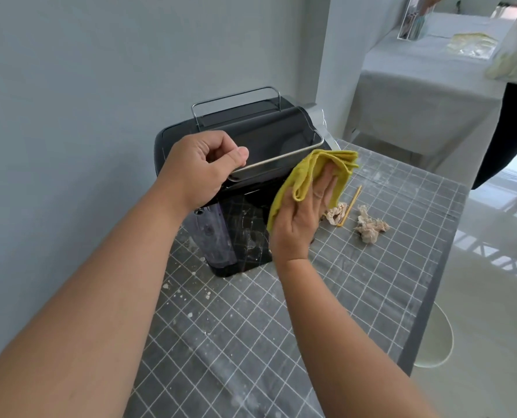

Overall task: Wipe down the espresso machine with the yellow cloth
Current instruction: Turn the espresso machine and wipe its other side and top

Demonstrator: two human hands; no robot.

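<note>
Machine: we saw the black, boxy plastic espresso machine (245,176) standing upright on the table, close to the pale wall, with its long axis running from lower left to upper right.
Machine top: a thin chrome wire rail (236,99) stood along the far edge, and a metal-rimmed edge ran along the near side of the top.
Machine side: the dark side facing us was flecked with white splashes; a clear, purplish tank sat at its near left corner.
Left hand: our left hand (196,167) rested on the near left corner of the top, fingers curled with the thumb pinched against the metal rim.
Right hand: our right hand (305,212) pressed the folded yellow cloth (308,173) flat against the machine's right side, fingers straight and together, a ring on one.
Cloth: it hung just under the metal rim, its long axis sloping from lower left up to upper right.
Table: the grey gridded cutting mat on the table (281,327) was spattered white.
Beside the machine: two crumpled paper scraps (370,227) and a thin yellow stick (350,206) lay just right of our right hand.
</note>
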